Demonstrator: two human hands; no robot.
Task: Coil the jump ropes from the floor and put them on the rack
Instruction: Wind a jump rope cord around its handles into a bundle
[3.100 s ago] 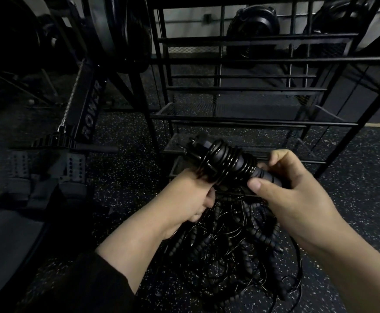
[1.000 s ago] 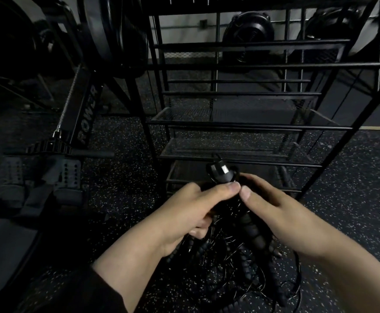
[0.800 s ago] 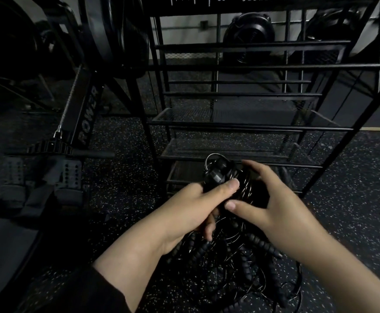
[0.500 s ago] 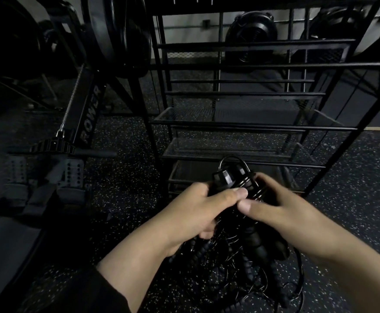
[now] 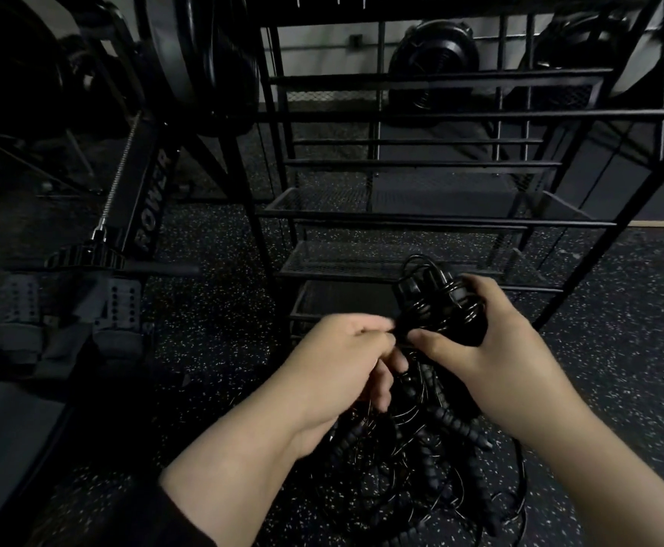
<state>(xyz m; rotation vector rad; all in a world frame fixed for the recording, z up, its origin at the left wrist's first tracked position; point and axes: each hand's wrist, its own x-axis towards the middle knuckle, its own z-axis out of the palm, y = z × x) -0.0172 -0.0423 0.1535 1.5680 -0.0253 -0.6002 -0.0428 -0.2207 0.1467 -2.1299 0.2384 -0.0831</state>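
My right hand (image 5: 492,345) grips a black jump rope bundle (image 5: 436,302), its handles wound round with thin shiny cord. My left hand (image 5: 346,357) is just left of the bundle, its fingers curled and pinching the cord near the bundle's lower end. Below both hands a tangled pile of black jump ropes (image 5: 421,467) with ribbed handles lies on the floor. The black metal rack (image 5: 413,223) with mesh shelves stands straight ahead, its lower shelves right behind the bundle.
A rowing machine (image 5: 141,207) with footrests stands on the left. Large fan units sit behind the rack. The floor (image 5: 618,329) is dark speckled rubber. A slanted rack leg (image 5: 598,246) runs down on the right.
The bundle moved right and slightly up in my right hand. My left hand drew back to the left and lower, still on the cord.
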